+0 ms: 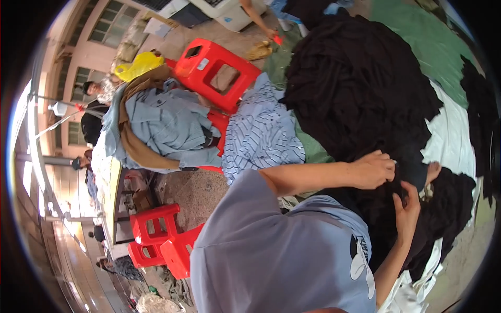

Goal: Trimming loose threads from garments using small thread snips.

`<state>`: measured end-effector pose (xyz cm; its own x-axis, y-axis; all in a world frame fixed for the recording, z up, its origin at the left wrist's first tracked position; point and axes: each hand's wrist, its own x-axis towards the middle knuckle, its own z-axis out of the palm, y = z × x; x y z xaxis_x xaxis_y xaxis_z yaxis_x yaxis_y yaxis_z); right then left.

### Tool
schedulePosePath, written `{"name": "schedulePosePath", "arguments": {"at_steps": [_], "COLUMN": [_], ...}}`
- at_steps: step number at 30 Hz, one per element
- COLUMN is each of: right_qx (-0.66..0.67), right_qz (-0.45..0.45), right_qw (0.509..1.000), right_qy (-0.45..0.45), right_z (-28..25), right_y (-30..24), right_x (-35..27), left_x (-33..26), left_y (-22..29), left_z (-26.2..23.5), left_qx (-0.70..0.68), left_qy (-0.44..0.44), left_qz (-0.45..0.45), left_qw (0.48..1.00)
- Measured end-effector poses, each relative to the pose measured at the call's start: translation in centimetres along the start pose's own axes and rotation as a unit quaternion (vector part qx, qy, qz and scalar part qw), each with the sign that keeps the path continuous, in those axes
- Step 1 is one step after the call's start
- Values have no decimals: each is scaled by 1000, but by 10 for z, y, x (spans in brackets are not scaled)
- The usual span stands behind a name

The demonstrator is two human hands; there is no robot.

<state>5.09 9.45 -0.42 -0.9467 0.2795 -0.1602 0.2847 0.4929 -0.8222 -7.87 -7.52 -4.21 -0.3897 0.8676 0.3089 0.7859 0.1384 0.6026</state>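
My left hand [374, 169] reaches across from the left. Its fingers are curled closed on black cloth [383, 195], and a tiny whitish bit shows at the fingertips. Just below, my right hand [408, 213] rests against the same cloth; its fingers are bent, with a visible gap between thumb and forefinger. The cloth spreads over my lap beneath both hands. A large heap of black cloth [355, 78] rises directly beyond them. More black cloth [449, 203] lies to the right, beside a patch of bare skin [433, 172] that I cannot place. White cloth [449, 133] shows beside the heap.
Left of the heap, a blue striped shirt [261, 130] and light-blue garments [167, 120] lie over red plastic stools [216, 73]. More red stools [156, 224] stand at lower left. Green sheeting [417, 36] extends beyond. Another person's hand [271, 34] holds something small and red.
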Motion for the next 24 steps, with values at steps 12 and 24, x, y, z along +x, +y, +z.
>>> {"name": "schedulePosePath", "arguments": {"at_steps": [12, 24], "right_qx": [142, -307], "right_qz": [69, -321], "right_qw": [987, 871], "right_qy": [-4, 209], "right_z": [-39, 23], "right_y": [19, 0], "right_x": [7, -44], "left_x": [27, 11], "left_y": [-39, 31], "left_z": [-86, 6], "left_qx": [-73, -644], "left_qy": [-39, -127], "left_qz": [-128, -479], "left_qw": [988, 583]}}
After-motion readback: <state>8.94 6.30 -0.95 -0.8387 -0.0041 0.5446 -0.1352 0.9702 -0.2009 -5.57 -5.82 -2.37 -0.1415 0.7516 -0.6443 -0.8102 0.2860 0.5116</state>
